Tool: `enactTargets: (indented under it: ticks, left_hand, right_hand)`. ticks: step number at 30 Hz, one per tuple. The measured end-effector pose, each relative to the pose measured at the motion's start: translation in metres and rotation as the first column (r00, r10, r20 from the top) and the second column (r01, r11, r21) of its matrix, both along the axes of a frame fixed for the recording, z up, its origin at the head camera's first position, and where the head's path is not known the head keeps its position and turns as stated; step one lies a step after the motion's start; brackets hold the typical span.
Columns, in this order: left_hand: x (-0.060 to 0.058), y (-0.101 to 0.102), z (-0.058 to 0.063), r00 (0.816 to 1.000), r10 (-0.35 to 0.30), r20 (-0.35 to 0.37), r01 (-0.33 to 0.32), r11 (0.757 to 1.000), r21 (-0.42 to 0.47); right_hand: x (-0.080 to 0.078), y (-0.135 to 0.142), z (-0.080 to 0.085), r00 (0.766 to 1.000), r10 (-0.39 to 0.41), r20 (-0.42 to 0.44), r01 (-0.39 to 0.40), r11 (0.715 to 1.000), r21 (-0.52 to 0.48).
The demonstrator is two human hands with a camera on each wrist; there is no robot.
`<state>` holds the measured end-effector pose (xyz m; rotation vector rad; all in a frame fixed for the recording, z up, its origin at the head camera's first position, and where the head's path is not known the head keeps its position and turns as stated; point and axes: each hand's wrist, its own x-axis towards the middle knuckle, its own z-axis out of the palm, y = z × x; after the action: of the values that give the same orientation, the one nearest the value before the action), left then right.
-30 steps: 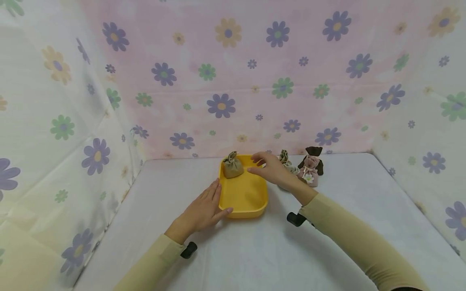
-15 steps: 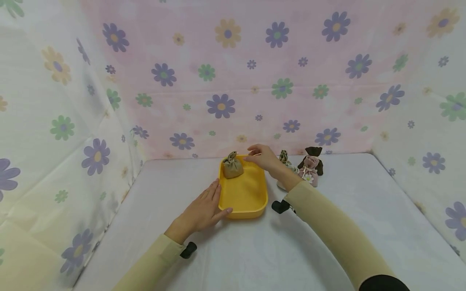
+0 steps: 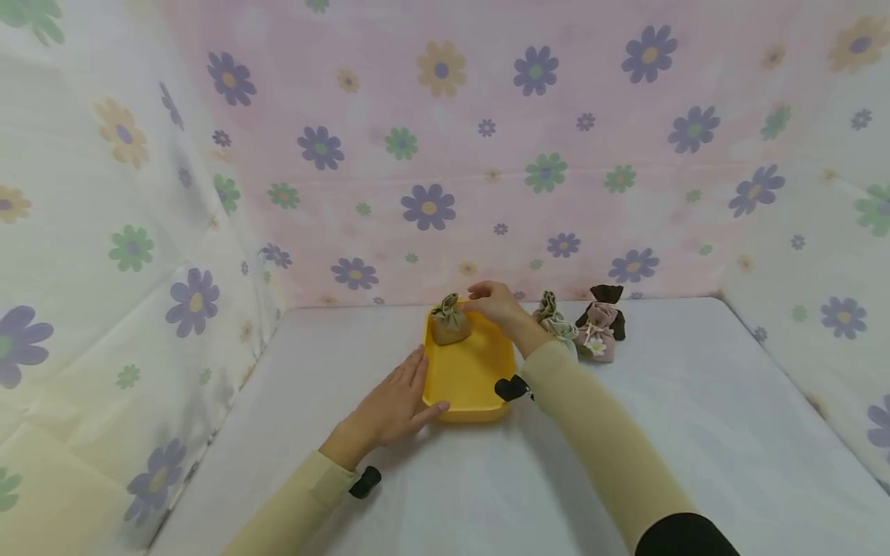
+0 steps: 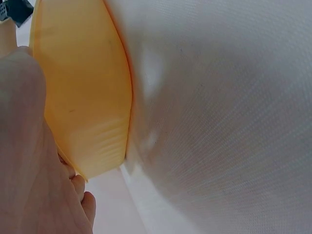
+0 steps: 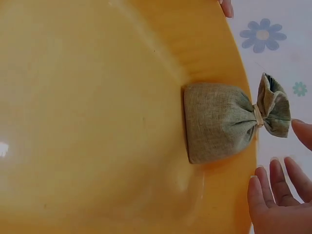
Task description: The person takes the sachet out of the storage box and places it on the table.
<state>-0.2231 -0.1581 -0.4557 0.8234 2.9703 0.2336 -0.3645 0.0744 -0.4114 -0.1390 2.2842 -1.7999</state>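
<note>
A small tan cloth pouch [image 3: 450, 324], tied at the neck, stands in the far left corner of the yellow tray [image 3: 466, 390]. My left hand [image 3: 389, 405] rests along the tray's left wall, fingers straight and thumb over the near corner. In the left wrist view, the palm [image 4: 29, 161] lies against the tray's outer side [image 4: 87, 87]. My right hand [image 3: 502, 309] is over the far right part of the tray, close beside the pouch. In the right wrist view, its thumb [image 5: 303, 134] is near the pouch's gathered top [image 5: 274, 109], and its loosely bent fingers are apart from the cloth.
Right of the tray stand more tied pouches: a pale green one [image 3: 559, 332], partly hidden by the right forearm, and a pink one [image 3: 598, 336] with a white flower. Dark brown fabric [image 3: 607, 293] shows behind the pink one. A flowered curtain [image 3: 431, 154] encloses the white table [image 3: 445, 494].
My right hand has moved left across the tray toward the tan pouch. The left hand keeps its place on the tray, and the head view has shifted slightly.
</note>
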Motion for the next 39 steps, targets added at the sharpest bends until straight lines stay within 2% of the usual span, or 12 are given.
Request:
enactTargets:
  ticks: [4,10,18,31,39]
  left_hand:
    - [0.000,0.002,0.000,1.000,0.005,-0.002,-0.005,1.000,0.000]
    - [0.001,0.004,0.002,1.000,0.014,0.007,-0.014,0.999,-0.032]
    - [0.004,0.002,0.007,1.000,0.021,0.008,-0.021,0.999,-0.031]
    - [0.003,0.002,0.004,0.999,0.031,0.023,-0.030,0.999,-0.024]
    - [0.005,0.002,0.004,1.000,0.016,0.000,-0.016,0.999,-0.032]
  right_hand:
    - [-0.004,-0.004,-0.007,0.999,-0.026,0.028,0.028,0.998,-0.060]
    - [-0.006,-0.012,-0.017,0.999,-0.047,0.015,0.048,0.995,-0.087]
    - [0.000,-0.020,-0.014,0.999,-0.046,0.027,0.049,0.991,-0.123]
    - [-0.002,-0.027,-0.021,0.999,-0.028,0.030,0.027,1.000,0.011]
    - [-0.003,-0.030,-0.026,1.000,-0.023,-0.001,0.023,0.997,0.079]
